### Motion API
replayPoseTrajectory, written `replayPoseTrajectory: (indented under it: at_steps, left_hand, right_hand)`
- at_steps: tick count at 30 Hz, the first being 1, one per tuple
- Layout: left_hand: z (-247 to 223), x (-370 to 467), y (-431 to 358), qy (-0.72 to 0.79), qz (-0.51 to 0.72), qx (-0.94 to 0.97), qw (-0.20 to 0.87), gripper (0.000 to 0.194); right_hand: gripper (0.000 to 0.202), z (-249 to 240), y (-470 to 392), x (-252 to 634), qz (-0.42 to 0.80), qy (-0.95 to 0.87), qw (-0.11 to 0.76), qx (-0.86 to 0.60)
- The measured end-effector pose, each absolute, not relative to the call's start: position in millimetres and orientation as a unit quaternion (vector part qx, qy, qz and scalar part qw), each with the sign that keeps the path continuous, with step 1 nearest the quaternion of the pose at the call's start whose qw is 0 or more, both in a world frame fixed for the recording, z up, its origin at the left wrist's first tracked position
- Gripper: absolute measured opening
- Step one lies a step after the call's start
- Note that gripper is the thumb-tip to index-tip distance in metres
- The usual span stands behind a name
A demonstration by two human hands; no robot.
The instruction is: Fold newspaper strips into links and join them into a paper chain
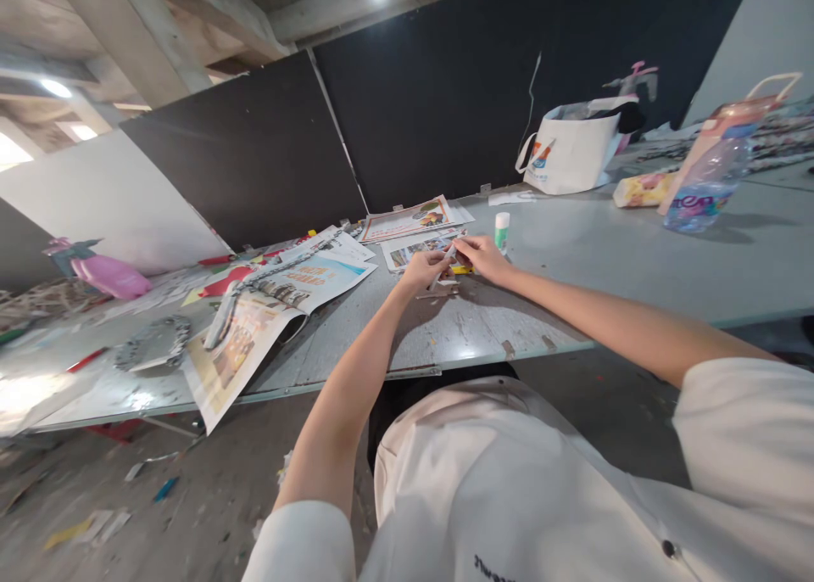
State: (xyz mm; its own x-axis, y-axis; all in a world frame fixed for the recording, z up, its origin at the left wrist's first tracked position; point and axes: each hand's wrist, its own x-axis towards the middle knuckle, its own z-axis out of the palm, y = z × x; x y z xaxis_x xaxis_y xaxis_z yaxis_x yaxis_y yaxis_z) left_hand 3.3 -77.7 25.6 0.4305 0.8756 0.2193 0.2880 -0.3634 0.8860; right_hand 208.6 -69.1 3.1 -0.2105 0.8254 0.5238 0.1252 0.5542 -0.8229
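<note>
My left hand (426, 271) and my right hand (484, 258) meet above the grey table, fingers closed in a pinch. Between them is a small whitish strip of paper (451, 252), partly covered by the fingers; whether it is folded or rolled I cannot tell. Under the hands lies a yellow object (463, 270), mostly hidden. Paper scraps (440, 290) lie on the tabletop just below my left hand. A glue stick (502, 231) with a white cap and green label stands upright beyond my right hand. Printed sheets (413, 219) lie just behind both hands.
Newspaper pages (311, 278) with a grey braided strip (254, 278) spread leftward, overhanging the table's front edge. Farther left are a braided ring (180, 340) and a pink spray bottle (111, 274). A white bag (569, 151) and a clear water bottle (709, 183) stand at right.
</note>
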Motion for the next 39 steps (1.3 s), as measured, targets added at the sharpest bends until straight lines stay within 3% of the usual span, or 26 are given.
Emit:
replayPoseTrajectory:
  at_steps: [23, 39]
  left_hand:
    - [21.8, 4.3, -71.2, 0.400, 0.379, 0.760, 0.345, 0.057]
    - [18.3, 2.9, -68.6, 0.366, 0.373, 0.776, 0.354, 0.049]
  right_hand:
    - [0.062, 1.9, -72.4, 208.2, 0.303, -0.751, 0.489, -0.323]
    - [0.074, 1.5, -73.5, 207.0, 0.294, -0.751, 0.485, -0.338]
